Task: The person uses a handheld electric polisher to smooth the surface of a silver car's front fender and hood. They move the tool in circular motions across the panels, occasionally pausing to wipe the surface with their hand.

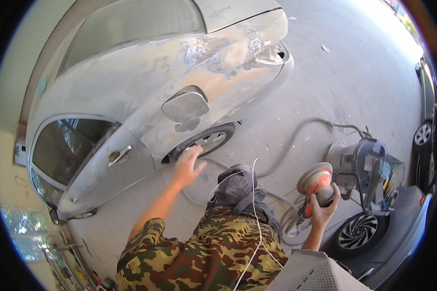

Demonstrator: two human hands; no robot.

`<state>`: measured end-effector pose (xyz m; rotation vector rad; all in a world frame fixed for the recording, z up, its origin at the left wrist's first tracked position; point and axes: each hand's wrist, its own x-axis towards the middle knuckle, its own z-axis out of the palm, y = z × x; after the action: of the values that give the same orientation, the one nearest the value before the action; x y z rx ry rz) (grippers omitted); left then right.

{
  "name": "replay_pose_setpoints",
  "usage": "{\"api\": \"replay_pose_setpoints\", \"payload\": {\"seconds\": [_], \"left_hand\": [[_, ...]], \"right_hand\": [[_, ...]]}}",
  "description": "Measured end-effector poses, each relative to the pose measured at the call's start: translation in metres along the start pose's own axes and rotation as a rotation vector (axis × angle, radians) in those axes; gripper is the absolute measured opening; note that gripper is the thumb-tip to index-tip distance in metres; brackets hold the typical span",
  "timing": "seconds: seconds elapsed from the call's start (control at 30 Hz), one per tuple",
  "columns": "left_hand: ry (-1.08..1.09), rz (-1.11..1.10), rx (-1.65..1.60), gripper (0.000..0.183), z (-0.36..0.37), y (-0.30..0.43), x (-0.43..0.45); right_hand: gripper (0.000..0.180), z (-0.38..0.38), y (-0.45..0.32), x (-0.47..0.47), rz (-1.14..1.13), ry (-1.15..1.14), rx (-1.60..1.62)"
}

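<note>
In my right hand point(324, 209) is a random orbital sander point(321, 183) with an orange and grey body, its round pad turned up and to the left. My left hand point(189, 166), a little blurred, is raised with its fingers apart and nothing in it. From this view it overlaps the rear wheel point(216, 140) of a dull grey car; whether it touches anything cannot be told. The car's rear quarter panel point(218, 85) is sanded, with patches of tan filler and bare metal. Its fuel filler flap point(185, 106) stands ajar. The rear door point(129, 149) is closed.
A workshop vacuum point(357, 158) stands to the right, its grey hose point(295, 145) looping over the floor. Another car's wheel point(358, 231) is close by at lower right. A thin white cord point(255, 203) hangs before my camouflage shirt. Tools lean at lower left.
</note>
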<state>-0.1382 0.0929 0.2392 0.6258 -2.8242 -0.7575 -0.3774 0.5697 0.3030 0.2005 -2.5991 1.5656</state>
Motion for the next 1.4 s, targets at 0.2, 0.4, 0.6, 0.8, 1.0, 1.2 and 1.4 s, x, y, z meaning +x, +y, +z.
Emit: {"api": "replay_pose_setpoints", "payload": {"seconds": [0.2, 0.4, 0.6, 0.8, 1.0, 1.2, 1.4], "left_hand": [[0.511, 0.017, 0.369, 0.074, -0.134, -0.057, 0.133], [0.551, -0.17, 1.103, 0.078, -0.241, -0.12, 0.276], [0.165, 0.075, 0.942, 0.084, -0.133, -0.04, 0.429], [0.171, 0.29, 0.605, 0.09, -0.025, 0.066, 0.581], [0.124, 0.308, 0.625, 0.084, 0.028, 0.14, 0.682], [0.111, 0.392, 0.574, 0.078, 0.057, 0.182, 0.744], [0.367, 0.323, 0.355, 0.085, 0.066, 0.176, 0.725]], "right_hand": [[0.079, 0.011, 0.002, 0.034, -0.004, -0.088, -0.044], [0.077, 0.043, 0.008, 0.093, 0.013, -0.037, -0.107], [0.074, 0.109, -0.024, 0.164, -0.084, -0.077, -0.235], [0.079, 0.159, -0.067, 0.208, -0.15, -0.142, -0.191], [0.079, 0.164, -0.079, 0.248, -0.16, -0.214, -0.253], [0.075, 0.169, -0.046, 0.337, -0.194, -0.335, -0.234], [0.071, 0.171, -0.001, 0.472, -0.343, -0.475, -0.174]]}}
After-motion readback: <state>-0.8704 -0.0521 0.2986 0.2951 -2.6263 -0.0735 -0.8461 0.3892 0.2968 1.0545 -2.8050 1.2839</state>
